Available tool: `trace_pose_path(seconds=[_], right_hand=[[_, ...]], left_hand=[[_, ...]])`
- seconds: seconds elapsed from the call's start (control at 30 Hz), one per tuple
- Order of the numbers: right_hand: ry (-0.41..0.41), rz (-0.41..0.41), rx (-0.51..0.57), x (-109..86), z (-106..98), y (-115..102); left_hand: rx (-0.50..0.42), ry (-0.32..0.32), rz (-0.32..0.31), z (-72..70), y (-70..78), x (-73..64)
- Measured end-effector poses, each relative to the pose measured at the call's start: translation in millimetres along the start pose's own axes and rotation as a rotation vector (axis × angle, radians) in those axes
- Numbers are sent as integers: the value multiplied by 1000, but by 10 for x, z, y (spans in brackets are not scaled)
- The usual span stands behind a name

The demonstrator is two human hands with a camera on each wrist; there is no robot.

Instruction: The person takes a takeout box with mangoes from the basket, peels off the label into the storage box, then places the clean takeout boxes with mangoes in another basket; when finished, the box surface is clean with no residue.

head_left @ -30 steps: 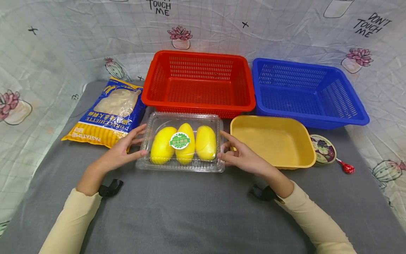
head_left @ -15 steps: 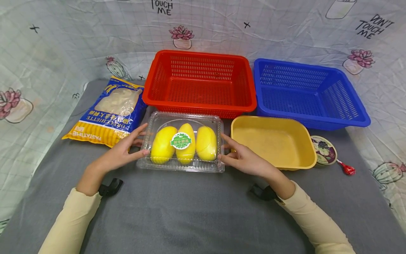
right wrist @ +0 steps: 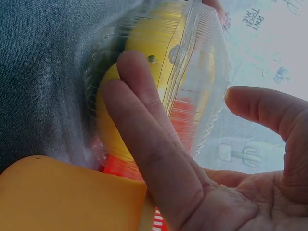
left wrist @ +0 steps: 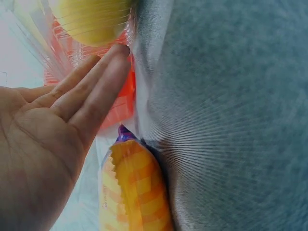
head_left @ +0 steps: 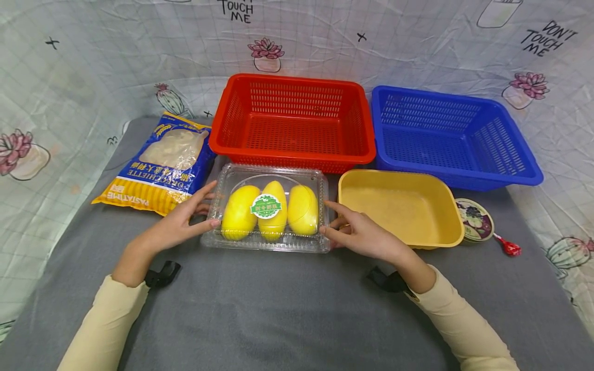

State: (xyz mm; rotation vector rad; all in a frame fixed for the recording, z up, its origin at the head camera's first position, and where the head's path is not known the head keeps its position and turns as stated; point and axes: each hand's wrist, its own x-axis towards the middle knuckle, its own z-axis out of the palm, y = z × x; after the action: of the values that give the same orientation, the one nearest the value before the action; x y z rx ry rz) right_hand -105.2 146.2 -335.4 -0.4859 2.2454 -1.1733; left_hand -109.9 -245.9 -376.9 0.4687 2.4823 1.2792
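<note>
A long, clear plastic box point(head_left: 266, 208) lies left-to-right between the left hand point(head_left: 174, 224) and right hand point(head_left: 366, 234), equally near — fingers straight, gripping nothing.

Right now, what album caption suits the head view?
Left hand and right hand flank a clear box of three yellow fruits, red basket behind.

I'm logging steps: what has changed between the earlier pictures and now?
Slight hand shifts at most; nothing was lifted. Left hand and right hand stay at opposite sides of the clear container; its yellow fruits, the pasta bag, red basket and blue basket stayed put.
</note>
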Motion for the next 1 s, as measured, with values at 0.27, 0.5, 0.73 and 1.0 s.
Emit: trace_pose_path(seconds=[0.27,0.5,0.73,1.0], right_hand=[[80,-29,-106,-66,-13,-32],[236,-146,-206,-55,-72,-140],[262,-243,-145,45,-37,-225],[213,-316,-73,177,54,-298]], left_hand=[[23,5,-4,1,49,-12],[94,56,3,6,33,18],[103,98,43,3,47,74],[135,127,77,10,123,181]])
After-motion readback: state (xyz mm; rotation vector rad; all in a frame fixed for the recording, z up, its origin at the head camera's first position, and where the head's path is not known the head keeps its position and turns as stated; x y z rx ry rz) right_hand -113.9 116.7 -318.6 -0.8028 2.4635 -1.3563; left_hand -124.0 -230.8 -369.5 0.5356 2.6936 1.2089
